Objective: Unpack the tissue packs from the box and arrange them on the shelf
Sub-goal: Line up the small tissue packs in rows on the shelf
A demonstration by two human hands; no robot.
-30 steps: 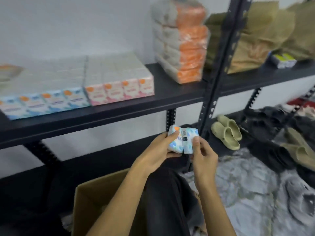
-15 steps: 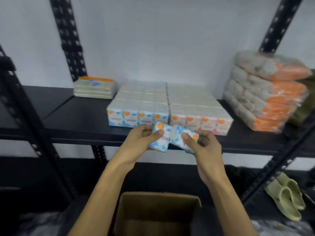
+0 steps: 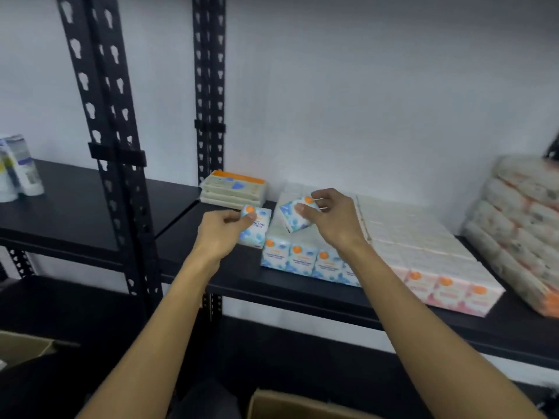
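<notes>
Each hand pinches one blue tissue pack: left hand (image 3: pixel 222 229) beside the blue row (image 3: pixel 305 258), right hand (image 3: pixel 334 219) tilting its pack above, likely extending the shelf (image 3: pixel 211 267) arrangement

- The black shelf (image 3: pixel 242 276) is flat and dark, held up by black metal posts with holes.
- A block of blue tissue packs (image 3: pixel 302 258) sits on it near the front edge.
- A block of pink tissue packs (image 3: pixel 438 267) touches the blue block's right side.
- A short pile of flat packs (image 3: pixel 233 190) lies at the back by the wall.
- Big wrapped rolls (image 3: pixel 520 231) are stacked at the right end.
- White bottles (image 3: pixel 21 170) stand on the left board.
</notes>
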